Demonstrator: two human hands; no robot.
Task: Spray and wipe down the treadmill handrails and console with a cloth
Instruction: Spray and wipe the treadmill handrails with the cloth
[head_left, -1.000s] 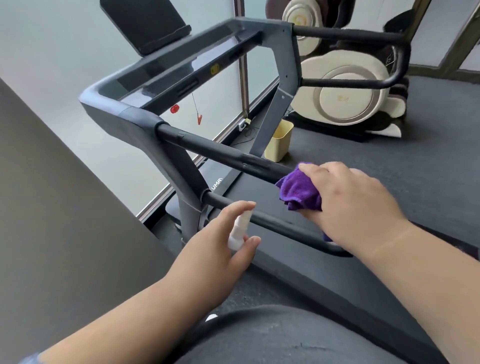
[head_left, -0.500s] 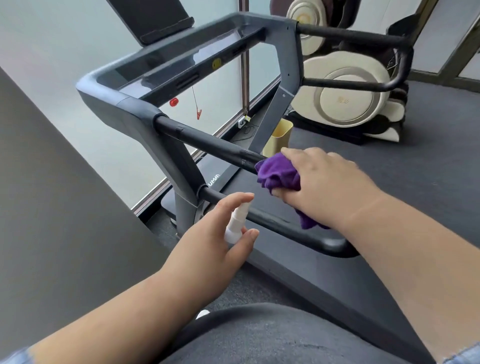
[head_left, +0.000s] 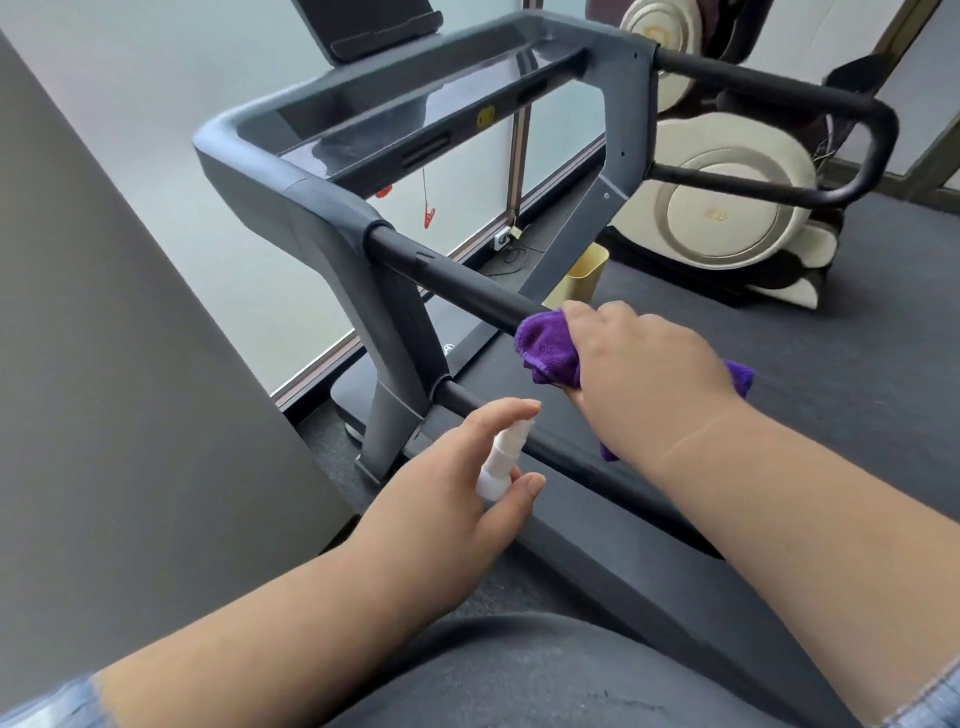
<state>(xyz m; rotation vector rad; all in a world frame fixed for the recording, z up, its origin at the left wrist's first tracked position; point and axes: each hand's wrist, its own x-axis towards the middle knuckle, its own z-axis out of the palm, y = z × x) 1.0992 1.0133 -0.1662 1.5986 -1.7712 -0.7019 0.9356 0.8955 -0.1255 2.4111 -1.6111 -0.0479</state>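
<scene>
The bunched purple microfibre cloth (head_left: 550, 349) is pressed on the treadmill's near black padded handrail (head_left: 457, 283), gripped by the right hand (head_left: 644, 374). At seven o'clock from it, the left hand (head_left: 447, 493) grasps a small white spray bottle (head_left: 501, 460). The grey console (head_left: 415, 122) lies at eleven o'clock.

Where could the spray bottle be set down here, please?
The glossy console deck, between the tablet ledge and the grey front bar, looks bare. It is crowded at the near handrail, where the right hand holds the purple cloth.
</scene>
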